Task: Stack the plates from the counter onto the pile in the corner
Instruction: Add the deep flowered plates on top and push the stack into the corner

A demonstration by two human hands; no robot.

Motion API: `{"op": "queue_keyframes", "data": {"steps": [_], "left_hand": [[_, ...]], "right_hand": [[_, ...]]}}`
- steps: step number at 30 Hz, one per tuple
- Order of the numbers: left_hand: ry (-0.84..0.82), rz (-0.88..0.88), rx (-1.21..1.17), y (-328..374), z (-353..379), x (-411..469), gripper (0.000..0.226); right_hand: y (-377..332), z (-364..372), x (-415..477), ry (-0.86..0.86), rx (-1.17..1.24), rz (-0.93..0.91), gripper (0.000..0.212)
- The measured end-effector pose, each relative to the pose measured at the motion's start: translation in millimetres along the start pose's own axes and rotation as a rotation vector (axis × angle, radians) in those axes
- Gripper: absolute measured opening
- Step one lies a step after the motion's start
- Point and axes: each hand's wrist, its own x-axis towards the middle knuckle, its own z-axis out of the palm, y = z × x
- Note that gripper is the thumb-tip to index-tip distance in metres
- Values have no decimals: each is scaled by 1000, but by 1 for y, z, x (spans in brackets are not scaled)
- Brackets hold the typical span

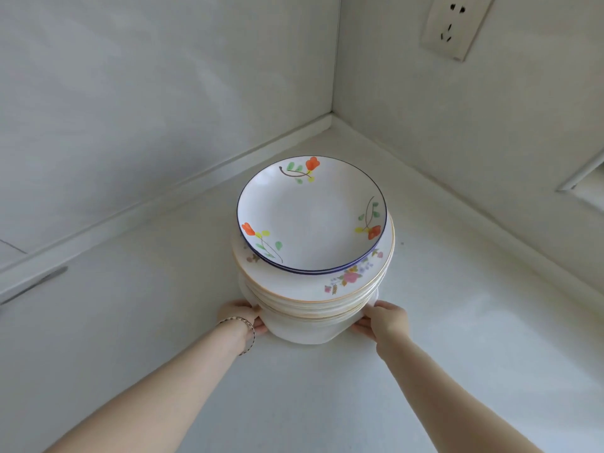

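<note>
A tall pile of plates stands on the white counter near the corner. On top lies a blue-rimmed plate painted with orange flowers, with a second blue rim just under it. Below come several wider plates with orange rims and pink flower prints, then a plain white base. My left hand presses the pile's lower left side, a beaded bracelet on its wrist. My right hand holds the lower right side. Both hands' fingertips are hidden behind the pile.
Two white walls meet in the corner behind the pile, with a low raised ledge along each. A wall socket sits high on the right wall. A dark slit-like handle shows at the far left.
</note>
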Motion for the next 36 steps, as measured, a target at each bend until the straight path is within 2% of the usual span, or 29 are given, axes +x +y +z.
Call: {"op": "queue_keyframes", "data": {"steps": [3,6,9,13,19,24,26,29,33,36], "left_hand": [[-4,3,-26,25,19,26,33],[-14,9,-56,50,37,46,8],[-31,23,-71,75,55,73,25],[-60,29,-59,111,76,97,12],[-87,66,-21,151,106,133,27],[-141,77,-43,168,128,153,22],[-160,51,-48,172,136,159,22],[-189,48,-17,173,143,162,23],[-123,81,-23,171,150,165,26],[-106,100,1,171,152,162,27]], "right_hand": [[-27,13,24,-4,34,-9,21],[-54,26,47,8,51,-13,21],[-80,39,71,15,64,-6,17],[-110,56,103,27,104,0,21],[-151,77,149,41,126,-47,8],[-183,88,181,52,141,-86,29],[-192,89,190,71,117,-90,30],[-200,86,197,90,92,-101,28],[-198,82,198,77,112,-133,29],[-180,86,187,154,82,-217,24]]}}
